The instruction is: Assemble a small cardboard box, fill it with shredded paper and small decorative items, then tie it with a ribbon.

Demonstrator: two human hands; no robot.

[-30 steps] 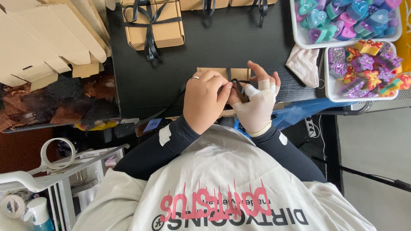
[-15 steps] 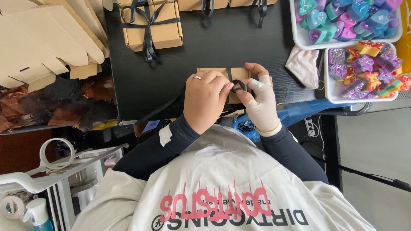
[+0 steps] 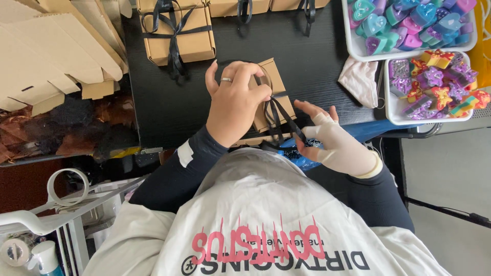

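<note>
My left hand (image 3: 235, 105), with a ring on one finger, presses down on a small brown cardboard box (image 3: 272, 70) at the near edge of the black table (image 3: 317, 61). A black ribbon (image 3: 284, 120) runs around the box and off toward me. My right hand (image 3: 332, 143), wrapped in a white bandage-like glove, is just right of the box and pinches the ribbon's free end between thumb and fingers, with the other fingers spread.
A finished box tied with black ribbon (image 3: 176, 30) sits at the back left, with more along the far edge. Flat cardboard blanks (image 3: 51, 46) pile up at left. Two white trays (image 3: 358, 51) (image 3: 391, 110) of colourful small shapes stand at right beside a white cloth (image 3: 360, 79).
Both hands were bunched together over the box. Now my right hand has drawn away to the right and toward me with the ribbon, and the box has turned under my left hand.
</note>
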